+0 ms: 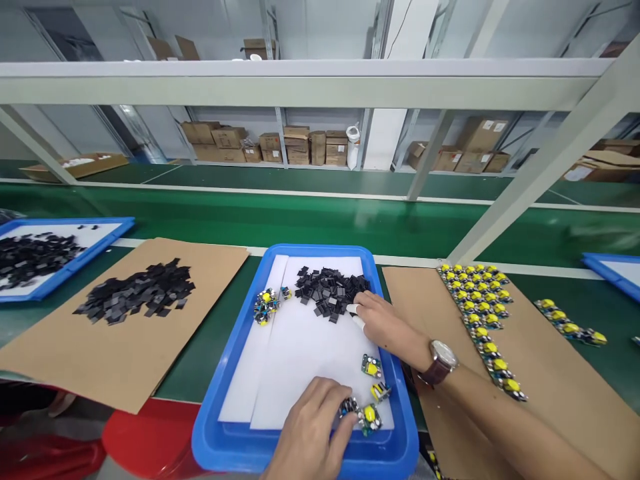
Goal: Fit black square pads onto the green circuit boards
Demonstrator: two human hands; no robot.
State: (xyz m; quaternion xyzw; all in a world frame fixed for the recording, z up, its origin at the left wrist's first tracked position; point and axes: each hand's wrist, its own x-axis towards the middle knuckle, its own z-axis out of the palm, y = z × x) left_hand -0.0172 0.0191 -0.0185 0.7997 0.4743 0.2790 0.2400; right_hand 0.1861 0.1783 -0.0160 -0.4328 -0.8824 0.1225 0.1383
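Left hand: bottom centre of the frame, hand (313,423) over the near part of the tray (215,427); thumb and index fingers closed on a small board (348,406), partly hidden by them.
Right hand: hand (383,323) just right of centre, reaching in over the tray's right rim; white covers (358,322) on two fingertips, which sit at the right edge of the black chips (327,293). Cannot tell whether these fingers pinch a chip.
Wrist: watch (443,360) with dark strap on the right arm.
Tray: blue, centre of the frame, lined with white sheets (295,360); chips heaped in its upper part.
Loose boards: three, yellow-topped, lower right of the tray: upper one (371,366), middle one (380,391), lowest one (370,419) just beside the held board.
Board cluster: bunch (265,307) at the tray's upper left.
Right side: cardboard (417,300) bearing rows of boards (480,310); short row (570,327) beyond it, on the green counter (550,290).
Left side: second cardboard (95,360) with another heap (140,290) of chips; second blue tray (90,257) at the frame's left edge, also holding chips.
Lower left: red stool (150,437).
Background: cartons (297,145) on shelving, upper centre.
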